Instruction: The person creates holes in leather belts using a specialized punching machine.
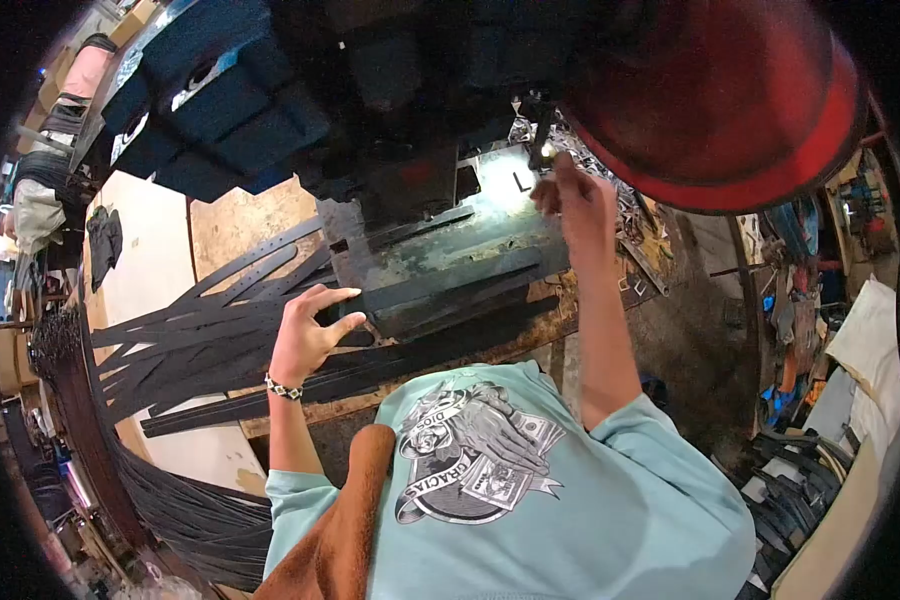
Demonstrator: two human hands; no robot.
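Observation:
My left hand (pixel 312 332), with a patterned bracelet on its wrist, is at the near left corner of a worn metal machine bed (pixel 440 262). Its thumb and index finger are apart, their tips at the edges of a dark strip (pixel 460 287) along the bed's front. My right hand (pixel 580 205) is raised at the bed's far right end, fingers curled together close to a small lit machine part (pixel 546 150). What those fingers hold, if anything, is hidden. Bright light falls on a plate (pixel 505 175) marked "L" beside them.
Many black straps (pixel 210 335) lie fanned over the table at left. A large red round object (pixel 730 110) hangs close at upper right, near my right arm. Metal buckles (pixel 635 285) lie along the right edge. Dark blue bins (pixel 240 110) fill the upper left.

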